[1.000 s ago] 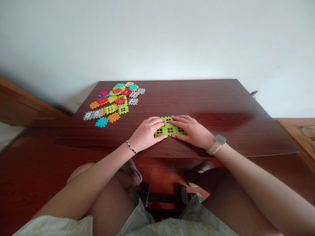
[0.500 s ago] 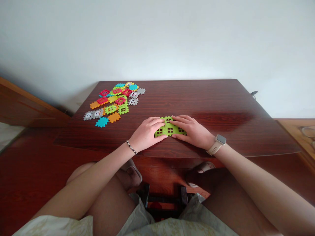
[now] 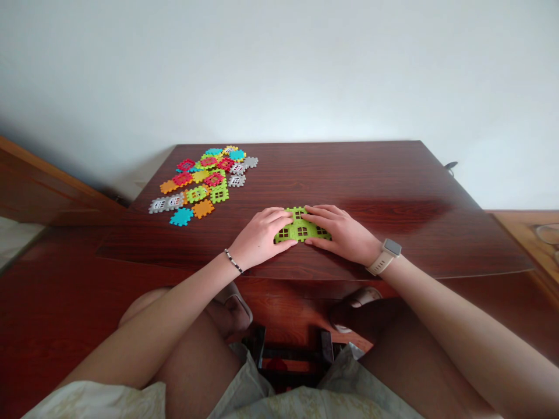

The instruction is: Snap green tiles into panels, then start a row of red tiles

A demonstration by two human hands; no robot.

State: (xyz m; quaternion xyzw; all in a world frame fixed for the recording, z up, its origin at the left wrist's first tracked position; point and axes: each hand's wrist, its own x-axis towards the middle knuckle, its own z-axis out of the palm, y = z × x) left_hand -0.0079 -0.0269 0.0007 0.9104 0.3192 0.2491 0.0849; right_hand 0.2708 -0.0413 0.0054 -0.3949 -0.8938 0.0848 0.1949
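Observation:
Several green interlocking window tiles (image 3: 302, 232) lie joined together on the tabletop near its front edge. My left hand (image 3: 262, 233) grips the left part of them, with the thumb along the front edge and the fingers over the back. From the other side, my right hand (image 3: 343, 233) holds the right part in the same way. Both hands cover portions of the outer tiles. One window tile stays visible at the back between the fingertips, with another in front of it.
A loose pile of interlocking tiles in red, grey, blue, orange, yellow and green (image 3: 201, 177) lies at the left of the dark wooden table (image 3: 340, 174). Behind the table rises a white wall (image 3: 297, 70). A black cable end (image 3: 450, 166) shows beyond the right edge.

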